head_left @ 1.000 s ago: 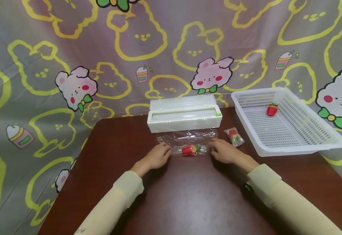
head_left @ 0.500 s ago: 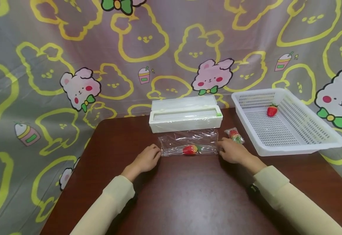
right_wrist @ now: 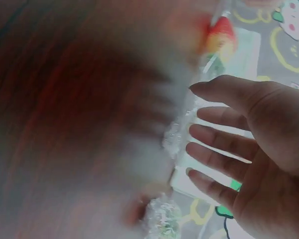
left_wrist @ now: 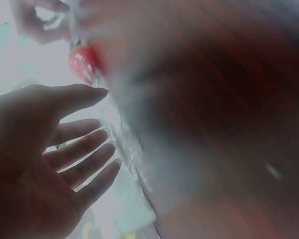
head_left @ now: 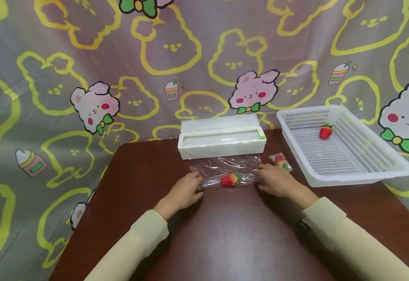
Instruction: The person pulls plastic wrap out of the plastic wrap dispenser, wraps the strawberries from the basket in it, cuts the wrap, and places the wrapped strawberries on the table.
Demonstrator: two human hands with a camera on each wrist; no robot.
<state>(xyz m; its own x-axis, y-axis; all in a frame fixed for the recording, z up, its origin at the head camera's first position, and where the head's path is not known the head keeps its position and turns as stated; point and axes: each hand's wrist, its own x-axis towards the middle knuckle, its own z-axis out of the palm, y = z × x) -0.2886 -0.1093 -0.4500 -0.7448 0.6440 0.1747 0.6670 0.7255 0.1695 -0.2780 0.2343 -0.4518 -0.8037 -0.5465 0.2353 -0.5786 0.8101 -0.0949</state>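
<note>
now the left hand sits further in than half a second ago, when its fingertips were out by the left corner of the clear film; they have come inward over that end. the right hand has hardly moved, its tips at the film's other end. in the wrist views both hands have their fingers spread loosely, gaps showing, thumbs apart from the rest; whether either catches any film between thumb and fingers, one can't tell. the strawberry lies between the two sets of fingertips, in the gathered near edge of the film, well apart from both and a touch further right than earlier. just beyond the right fingers is a wrapped strawberry, in the same spot as before. ahead of both hands' fingers the white box stands with its lid raised, unmoved. further off to the right of the right fingers, the white basket holds an unwrapped strawberry. the brown table lies beneath both hands.
</note>
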